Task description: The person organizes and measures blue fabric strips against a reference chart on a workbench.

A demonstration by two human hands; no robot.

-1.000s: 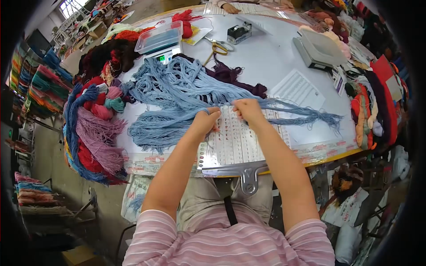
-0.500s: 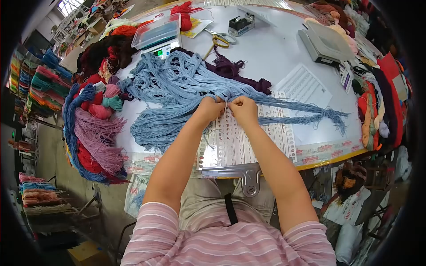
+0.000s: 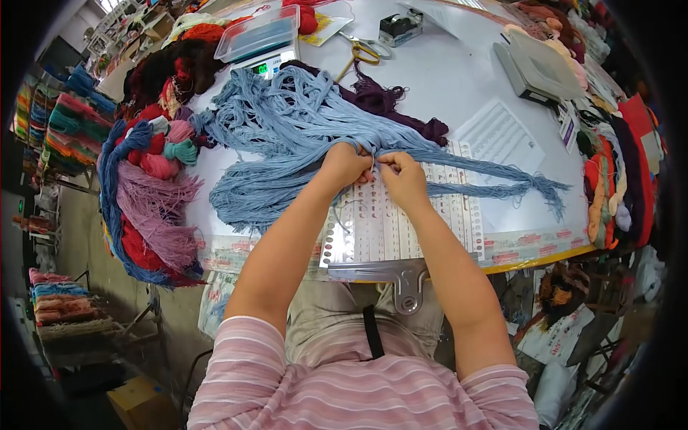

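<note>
A large bundle of light blue yarn point(image 3: 287, 118) spreads across the table, its skeins gathered towards the middle and trailing to a knotted end at the right. At the gathered part, my left hand point(image 3: 347, 166) is closed, fingertips pinching yarn. Close beside it my right hand point(image 3: 403, 177) pinches too, thumb against forefinger, with a thin pale strand between the hands. What exactly lies in the fingertips is partly hidden. Under both hands lies a white card with rows of holes point(image 3: 358, 233), held by a metal clip point(image 3: 407, 276) at the table's front edge.
Dark purple yarn point(image 3: 383, 100), scissors point(image 3: 365, 51) and a tape dispenser point(image 3: 400, 27) lie beyond the blue yarn. A scale point(image 3: 269, 66) bears a plastic box. Colourful skeins point(image 3: 154, 208) crowd the left edge, more yarn point(image 3: 598, 190) the right. A printed sheet point(image 3: 502, 132) lies right of centre.
My hands have drawn slightly apart, the right fingers turning a little. The whole view has shifted slightly; the yarn bundle lies much as before.
</note>
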